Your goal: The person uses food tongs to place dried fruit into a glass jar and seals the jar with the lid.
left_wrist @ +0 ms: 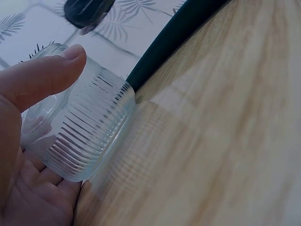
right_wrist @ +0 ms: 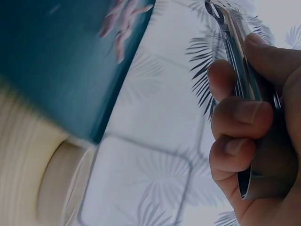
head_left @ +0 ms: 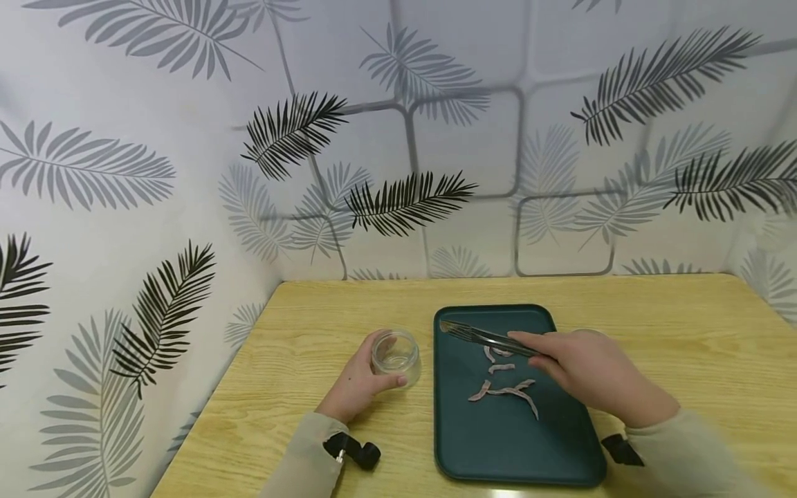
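Observation:
My left hand (head_left: 361,384) holds a clear glass jar (head_left: 396,360), thumb on one side and fingers on the other. Ribbed walls show on the jar (left_wrist: 89,127) in the left wrist view, its base down by the wood. Metal tongs (head_left: 488,339) are gripped in my right hand (head_left: 588,373), their tips pointing left above the far part of a dark green tray (head_left: 498,446). Several pinkish-brown strips (head_left: 513,392) lie on the tray, some partly behind the tongs. In the right wrist view, curled fingers (right_wrist: 240,115) wrap the tongs' handle. I cannot tell whether the tips pinch anything.
The jar stands just left of the tray on a wood-grain table (head_left: 336,304). A pale round container (right_wrist: 66,181) is beside the tray, mostly hidden behind my right hand in the head view. Leaf-patterned walls (head_left: 436,152) rise along the table's back and left edges.

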Tool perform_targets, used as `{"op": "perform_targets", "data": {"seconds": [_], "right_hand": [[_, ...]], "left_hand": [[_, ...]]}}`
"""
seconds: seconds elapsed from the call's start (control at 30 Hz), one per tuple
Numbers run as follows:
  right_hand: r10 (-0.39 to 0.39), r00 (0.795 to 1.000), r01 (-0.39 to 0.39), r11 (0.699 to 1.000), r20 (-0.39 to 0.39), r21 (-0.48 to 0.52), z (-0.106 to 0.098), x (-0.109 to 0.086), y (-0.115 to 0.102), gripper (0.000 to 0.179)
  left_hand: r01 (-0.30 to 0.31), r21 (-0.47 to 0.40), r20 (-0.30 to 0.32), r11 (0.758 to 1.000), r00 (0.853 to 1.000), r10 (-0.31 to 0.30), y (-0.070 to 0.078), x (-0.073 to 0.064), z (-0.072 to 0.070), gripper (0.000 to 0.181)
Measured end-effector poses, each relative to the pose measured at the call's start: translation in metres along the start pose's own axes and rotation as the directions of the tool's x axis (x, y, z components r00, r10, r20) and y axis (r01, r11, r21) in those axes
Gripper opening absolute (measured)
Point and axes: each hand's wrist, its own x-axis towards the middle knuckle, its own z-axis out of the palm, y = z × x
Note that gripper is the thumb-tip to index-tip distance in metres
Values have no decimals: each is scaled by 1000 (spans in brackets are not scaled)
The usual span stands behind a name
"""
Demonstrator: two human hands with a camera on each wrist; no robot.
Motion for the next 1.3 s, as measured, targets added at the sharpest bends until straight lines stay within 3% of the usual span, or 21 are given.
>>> {"op": "perform_targets", "data": {"seconds": [0.33, 0.67, 1.0, 1.3], "right_hand": [[-77, 997, 79, 994, -32, 77, 8, 29, -31, 49], [-92, 996, 92, 991, -9, 98, 16, 39, -46, 53], [-71, 997, 67, 993, 31, 101, 17, 34, -45, 53], [-32, 999, 30, 996, 20, 83, 9, 19, -24, 52]], "left_hand": [[-4, -14, -8, 1000, 1000, 4, -2, -1, -2, 86], [3, -37, 2, 999, 1000, -3, -1, -1, -2, 88], [-7, -38, 11, 999, 1000, 7, -1, 1, -1, 85], [0, -35, 9, 999, 1000, 0, -2, 1, 0, 88]]}}
